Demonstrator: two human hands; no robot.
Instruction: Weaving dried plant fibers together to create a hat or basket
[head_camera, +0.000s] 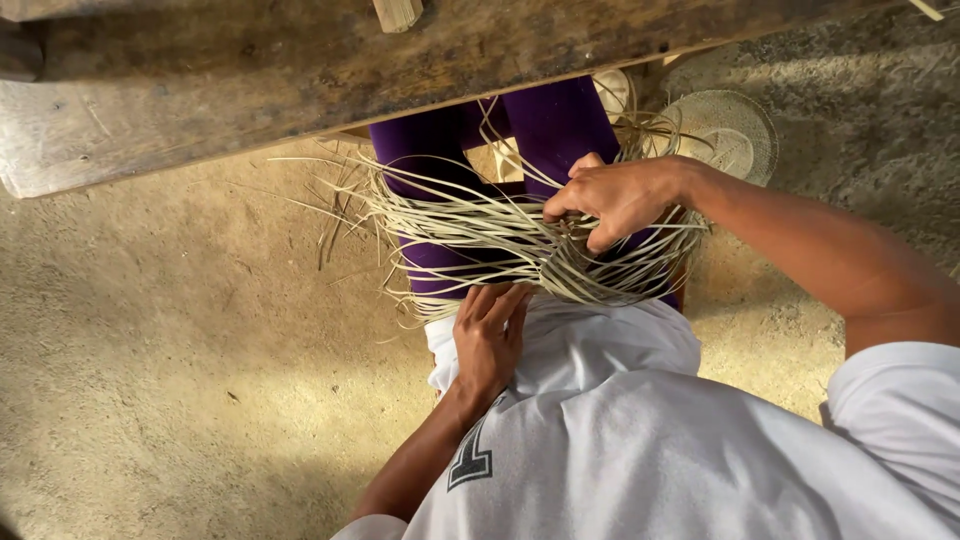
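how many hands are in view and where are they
2. The left hand presses the near edge of the pale straw strips on the lap. The right hand pinches strips farther out. No others show.

Under your right hand (615, 197) the straw strips (480, 225) are pale tan; beneath them your trousers (555, 125) are purple, your shirt (620, 420) white, perhaps greyish.

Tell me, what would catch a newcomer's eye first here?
The tangle of pale straw strips fanned across the person's lap in purple trousers at the centre. The right hand pinches strands on top, while the left hand presses against the near edge. A finished woven round piece lies on the dirt floor, upper right.
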